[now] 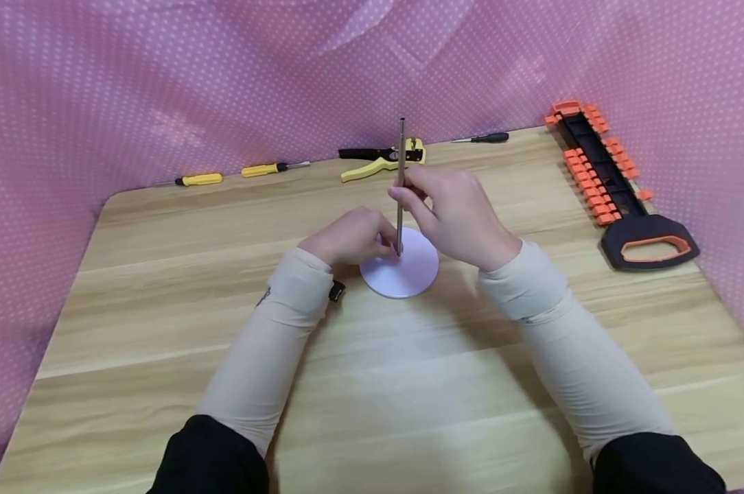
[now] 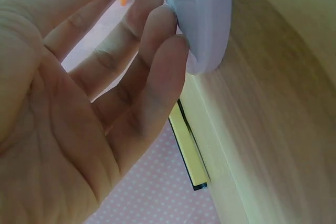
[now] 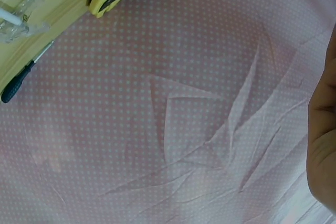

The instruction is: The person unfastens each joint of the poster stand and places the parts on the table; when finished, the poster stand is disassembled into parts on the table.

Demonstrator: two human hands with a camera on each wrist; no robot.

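A white round disc (image 1: 409,274) lies flat on the wooden table (image 1: 372,384), and a thin metal rod (image 1: 401,147) stands upright on its middle. My right hand (image 1: 412,195) pinches the rod about halfway up between thumb and fingers. My left hand (image 1: 353,237) rests at the disc's left edge. In the left wrist view its nearly straight fingers (image 2: 157,30) touch the rim of the disc (image 2: 207,19). The right wrist view shows only an edge of the right hand (image 3: 323,145); the rod is out of that frame.
Along the table's far edge lie two yellow screwdrivers (image 1: 199,180) (image 1: 267,169), a yellow-black wire stripper (image 1: 381,161) and a black screwdriver (image 1: 486,138). An orange-and-black long-handled tool (image 1: 613,185) lies at the right. Pink dotted cloth (image 1: 162,82) walls in the table.
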